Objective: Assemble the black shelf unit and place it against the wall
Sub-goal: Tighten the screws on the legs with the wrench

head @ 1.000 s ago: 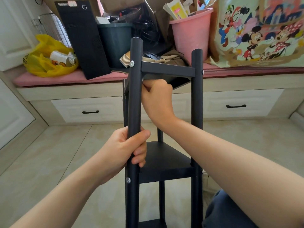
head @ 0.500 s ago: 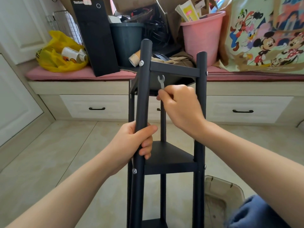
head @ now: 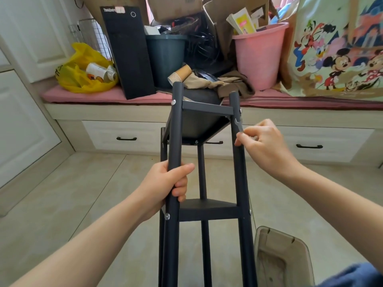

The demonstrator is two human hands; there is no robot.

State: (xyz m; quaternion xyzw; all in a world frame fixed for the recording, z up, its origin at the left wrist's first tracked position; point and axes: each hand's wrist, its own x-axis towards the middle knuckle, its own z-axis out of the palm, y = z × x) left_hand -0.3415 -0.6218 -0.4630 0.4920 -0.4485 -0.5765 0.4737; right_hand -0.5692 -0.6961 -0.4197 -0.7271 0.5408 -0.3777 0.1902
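The black shelf unit (head: 207,210) stands tilted in front of me, with round black posts and triangular shelves fixed by silver bolts. My left hand (head: 165,183) grips the front left post between the top shelf and the one below it. My right hand (head: 263,146) pinches a small silver wrench (head: 238,124), whose open jaw sits beside the front right post just under the top shelf's bolt (head: 240,110).
A window bench with a pink cushion (head: 99,94) carries a yellow bag (head: 85,69), a black panel (head: 128,52), a dark bin (head: 165,59) and a pink bucket (head: 259,54). White drawers (head: 124,137) are below. A translucent plastic box (head: 284,259) lies on the tiled floor at lower right.
My right hand came out from under the top shelf, now holding the wrench, and moved right to the outer side of the right post. My left hand kept its grip.
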